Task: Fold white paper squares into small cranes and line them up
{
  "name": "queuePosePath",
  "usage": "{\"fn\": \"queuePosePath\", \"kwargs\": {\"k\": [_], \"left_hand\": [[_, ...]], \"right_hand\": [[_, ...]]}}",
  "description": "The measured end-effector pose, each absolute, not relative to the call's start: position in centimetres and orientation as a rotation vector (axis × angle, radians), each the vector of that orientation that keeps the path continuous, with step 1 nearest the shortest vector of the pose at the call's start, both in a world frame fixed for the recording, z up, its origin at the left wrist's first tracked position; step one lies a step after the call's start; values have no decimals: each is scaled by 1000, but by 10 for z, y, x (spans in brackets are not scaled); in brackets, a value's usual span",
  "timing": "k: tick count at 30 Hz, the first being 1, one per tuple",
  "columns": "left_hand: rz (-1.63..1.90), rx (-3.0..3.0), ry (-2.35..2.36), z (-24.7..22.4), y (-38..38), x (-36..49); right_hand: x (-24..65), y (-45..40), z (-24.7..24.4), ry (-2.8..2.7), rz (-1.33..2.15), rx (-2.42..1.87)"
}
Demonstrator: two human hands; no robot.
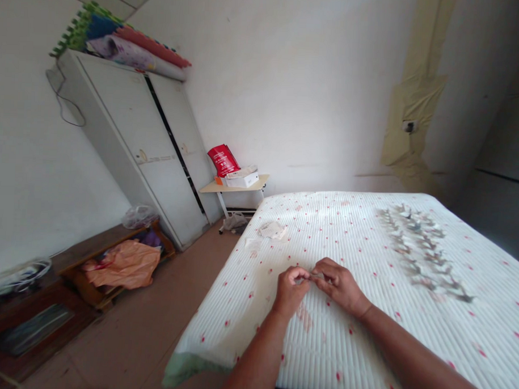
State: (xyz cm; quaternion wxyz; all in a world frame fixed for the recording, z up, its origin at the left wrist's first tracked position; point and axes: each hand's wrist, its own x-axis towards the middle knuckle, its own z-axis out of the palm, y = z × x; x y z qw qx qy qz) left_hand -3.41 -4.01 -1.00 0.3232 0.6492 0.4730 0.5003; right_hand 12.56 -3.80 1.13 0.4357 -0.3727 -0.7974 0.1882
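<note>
My left hand (291,283) and my right hand (339,285) meet above the middle of the bed, fingertips pinched together. Between them is a small folded piece of paper (311,276), mostly hidden by the fingers. On the right side of the bed stand several small folded paper figures (428,248) in rows; they look like paper cranes, though blurred. Some loose sheets of paper (273,229) lie to the left, beyond my left hand.
The bed (339,339) has a white ribbed cover with red marks. Behind it, a small table (209,187) bears a red bag (224,160) and a white box (242,179). A grey cabinet (134,122) and a low wooden cabinet (37,323) stand at left.
</note>
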Motion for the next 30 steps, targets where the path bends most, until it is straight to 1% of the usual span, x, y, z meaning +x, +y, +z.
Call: {"fn": "queuePosePath", "kwargs": {"k": [7, 16, 19, 23, 30], "left_hand": [[1306, 1700, 1253, -8, -40, -34], [1293, 1667, 1219, -7, -41, -34], [1302, 1589, 1206, -4, -40, -35], [1318, 1489, 1197, -1, -41, -37], [1290, 1427, 1145, -1, -40, -39]], "right_hand": [[122, -42, 20, -1968, 598, -917], [120, -39, 12, -2062, 414, -932], [125, -35, 12, -1994, 460, -892], [131, -32, 13, -1866, 469, -957], [123, -38, 13, -1859, 596, -1004]]}}
